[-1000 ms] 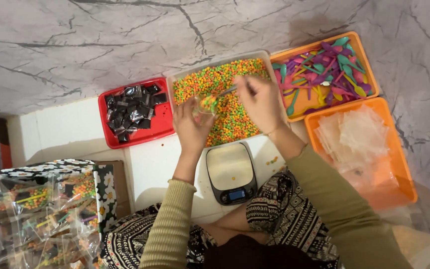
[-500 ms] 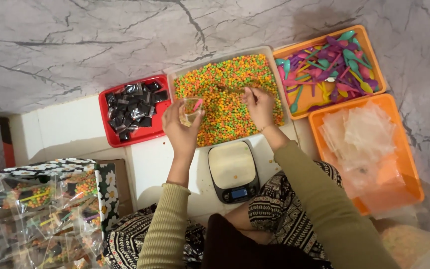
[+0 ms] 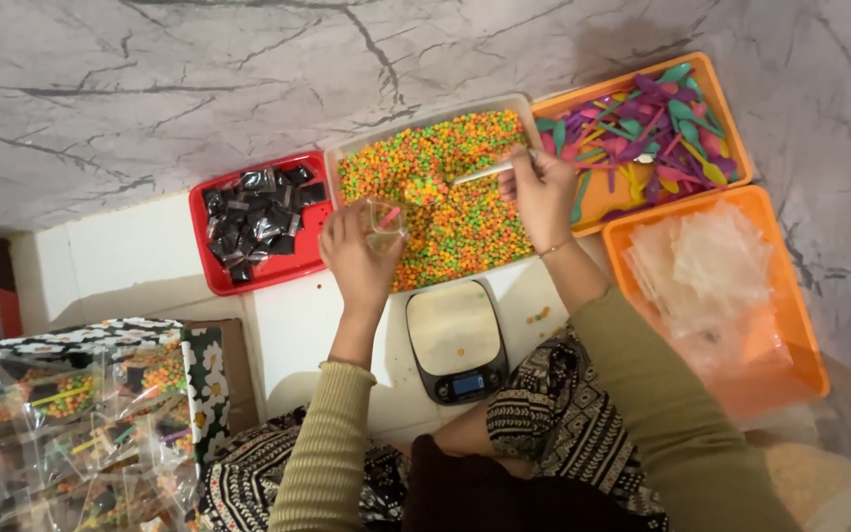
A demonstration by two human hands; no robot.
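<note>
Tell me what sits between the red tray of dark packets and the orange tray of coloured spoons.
In the head view, the clear tray of orange, yellow and green candy sits between the red tray and the orange tray.

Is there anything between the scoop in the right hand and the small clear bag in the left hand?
Nothing visible. The scoop in the right hand and the bag in the left hand are both above the tray of colourful candy, with only loose candy below the gap between them.
</note>
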